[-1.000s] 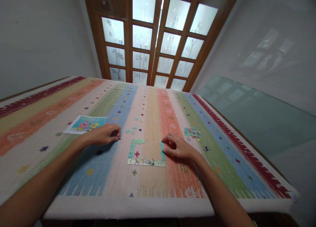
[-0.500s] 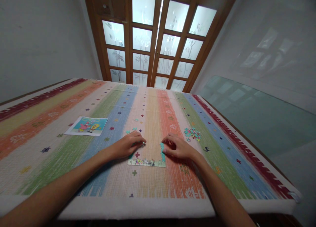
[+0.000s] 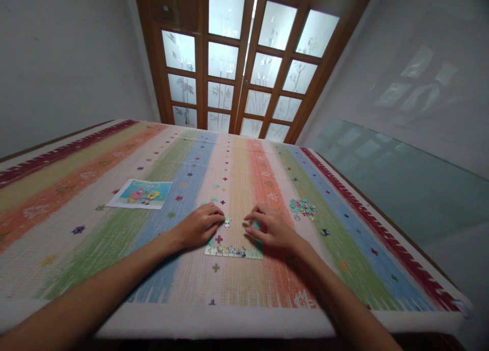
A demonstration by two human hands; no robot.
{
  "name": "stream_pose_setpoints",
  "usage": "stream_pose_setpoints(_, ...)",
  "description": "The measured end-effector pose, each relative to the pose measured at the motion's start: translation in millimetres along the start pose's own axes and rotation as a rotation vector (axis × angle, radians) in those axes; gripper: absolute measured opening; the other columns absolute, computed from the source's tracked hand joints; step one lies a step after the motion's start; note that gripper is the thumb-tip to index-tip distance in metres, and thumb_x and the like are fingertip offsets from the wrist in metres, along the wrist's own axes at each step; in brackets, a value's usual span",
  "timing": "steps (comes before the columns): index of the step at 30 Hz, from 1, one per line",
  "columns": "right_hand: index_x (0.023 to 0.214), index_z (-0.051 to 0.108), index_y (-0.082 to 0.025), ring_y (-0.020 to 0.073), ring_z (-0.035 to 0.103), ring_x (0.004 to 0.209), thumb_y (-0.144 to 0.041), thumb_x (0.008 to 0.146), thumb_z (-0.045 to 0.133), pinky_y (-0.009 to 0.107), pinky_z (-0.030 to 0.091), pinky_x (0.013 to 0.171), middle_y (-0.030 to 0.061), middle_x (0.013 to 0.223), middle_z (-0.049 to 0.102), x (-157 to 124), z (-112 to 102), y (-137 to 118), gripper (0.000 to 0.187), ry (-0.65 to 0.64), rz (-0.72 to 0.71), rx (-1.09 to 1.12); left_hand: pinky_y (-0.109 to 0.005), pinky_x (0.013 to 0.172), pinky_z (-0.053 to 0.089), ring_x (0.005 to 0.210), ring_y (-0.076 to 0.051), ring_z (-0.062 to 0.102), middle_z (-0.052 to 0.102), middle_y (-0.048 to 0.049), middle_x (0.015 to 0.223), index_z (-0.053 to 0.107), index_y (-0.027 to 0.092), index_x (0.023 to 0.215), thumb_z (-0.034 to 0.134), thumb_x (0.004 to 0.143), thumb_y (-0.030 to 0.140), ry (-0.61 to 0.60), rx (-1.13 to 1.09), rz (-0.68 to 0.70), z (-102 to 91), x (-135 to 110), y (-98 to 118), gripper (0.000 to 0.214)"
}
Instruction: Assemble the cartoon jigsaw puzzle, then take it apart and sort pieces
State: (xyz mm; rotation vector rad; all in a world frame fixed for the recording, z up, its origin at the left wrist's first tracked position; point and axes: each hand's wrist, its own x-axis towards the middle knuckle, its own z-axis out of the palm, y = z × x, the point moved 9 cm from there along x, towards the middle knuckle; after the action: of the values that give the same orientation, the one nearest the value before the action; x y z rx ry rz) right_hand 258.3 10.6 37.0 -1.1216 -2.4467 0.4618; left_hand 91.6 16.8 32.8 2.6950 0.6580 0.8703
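Note:
My left hand is closed, its fingertips at a small jigsaw piece or joined pair with teal and white on it. It appears pinched at the fingertips. My right hand hovers opposite, thumb and index finger apart, with nothing visible between them. Below both hands lies a joined puzzle border strip, pale green with coloured figures. Teal side pieces run up from its right end, partly hidden by my right hand. More teal at the left side is mostly covered by my left hand.
A pile of loose jigsaw pieces lies to the right. A few loose teal pieces are beyond my left hand. At left rests a printed cartoon picture. A striped cloth covers the table; a glass-paned wooden door stands behind.
My right hand has moved slightly left, away from the right-hand side pieces, toward my left hand. More of the small piece at my left fingertips shows. The view has shifted slightly.

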Motion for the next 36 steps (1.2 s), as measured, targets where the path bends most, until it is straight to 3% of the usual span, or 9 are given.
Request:
stream_pose_setpoints(5, 0.120, 0.074, -0.023, 0.0239, 0.058, 0.095, -0.039, 0.101, 0.060, 0.040, 0.048, 0.086, 0.0114, 0.109, 0.063, 16.7, 20.1, -38.7, 0.029, -0.154, -0.157, -0.158, -0.039, 0.088, 0.054, 0.096, -0.022, 0.063, 0.072, -0.0093, 0.101, 0.073, 0.018, 0.102, 0.050, 0.097, 0.012, -0.002, 0.006, -0.008, 5.1, -1.5, -2.6, 0.024)
stream_pose_setpoints(9, 0.119, 0.074, -0.022, 0.0245, 0.057, 0.097, -0.039, 0.104, 0.056, 0.040, 0.048, 0.087, 0.0121, 0.107, 0.064, 22.0, 31.7, -44.7, 0.029, -0.203, -0.197, -0.254, -0.038, 0.087, 0.054, 0.094, -0.022, 0.063, 0.072, -0.0088, 0.100, 0.073, 0.018, 0.098, 0.051, 0.097, 0.011, 0.001, 0.020, -0.002, 5.5, -1.3, -2.2, 0.023)
stream_pose_setpoints(19, 0.130, 0.065, -0.021, 0.0288, 0.056, 0.109, -0.040, 0.104, 0.055, 0.049, 0.043, 0.103, 0.0129, 0.124, 0.066, 10.5, 34.0, -39.3, 0.033, -0.133, -0.175, -0.272, -0.039, 0.086, 0.055, 0.093, -0.022, 0.063, 0.072, -0.0096, 0.100, 0.072, 0.015, 0.102, 0.050, 0.098, 0.010, 0.005, 0.045, 0.031, 4.9, -0.7, 1.9, 0.023)
stream_pose_setpoints(36, 0.126, 0.067, -0.021, 0.0259, 0.059, 0.109, -0.041, 0.105, 0.056, 0.046, 0.042, 0.105, 0.0098, 0.127, 0.069, 9.8, 32.0, -40.5, 0.031, -0.036, -0.149, -0.287, -0.038, 0.085, 0.053, 0.091, -0.022, 0.063, 0.072, -0.0084, 0.098, 0.071, 0.015, 0.099, 0.052, 0.099, 0.010, 0.033, 0.114, 0.085, 3.8, -0.3, 6.3, 0.020)
